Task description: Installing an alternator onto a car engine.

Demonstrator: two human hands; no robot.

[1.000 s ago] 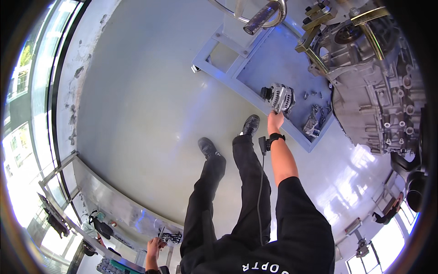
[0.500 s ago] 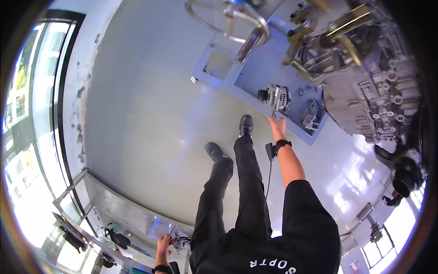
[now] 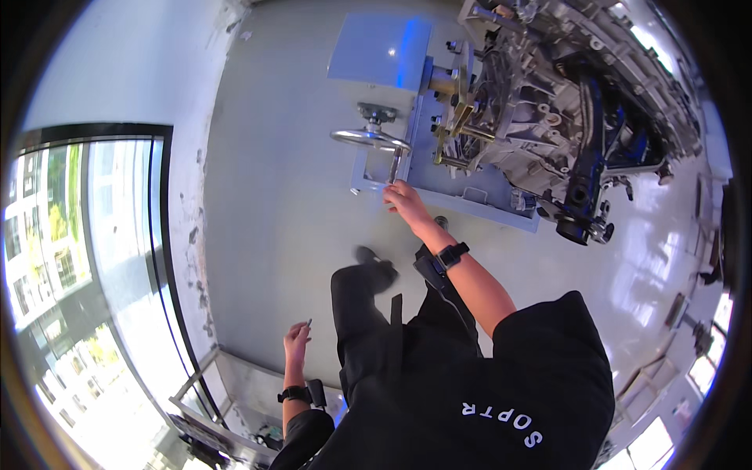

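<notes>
At the left, over the floor, my left hand (image 3: 296,342) is closed, with a small thin dark piece (image 3: 309,323) sticking up from its fingertips; its kind is too small to make out. My right hand (image 3: 405,202) reaches forward, its fingers closed at the lower end of the metal crank handle (image 3: 395,163) on a handwheel (image 3: 368,139). The wheel is silver and joins a pale blue-grey housing (image 3: 381,51). Right of it, a large metal engine or gearbox assembly (image 3: 548,117) hangs on brass-coloured brackets (image 3: 462,117) above the stand.
A blue-grey tray (image 3: 497,213) with a wire handle lies under the assembly, a metal part (image 3: 523,200) at its right end. A black pipe (image 3: 576,223) juts toward me. A bench (image 3: 243,384) stands at lower left, by a large window (image 3: 86,274).
My right hand has left the tray's alternator for the handwheel; the alternator no longer shows. My left hand has come forward from the bench. The view has shifted, and the assembly appears at another angle.
</notes>
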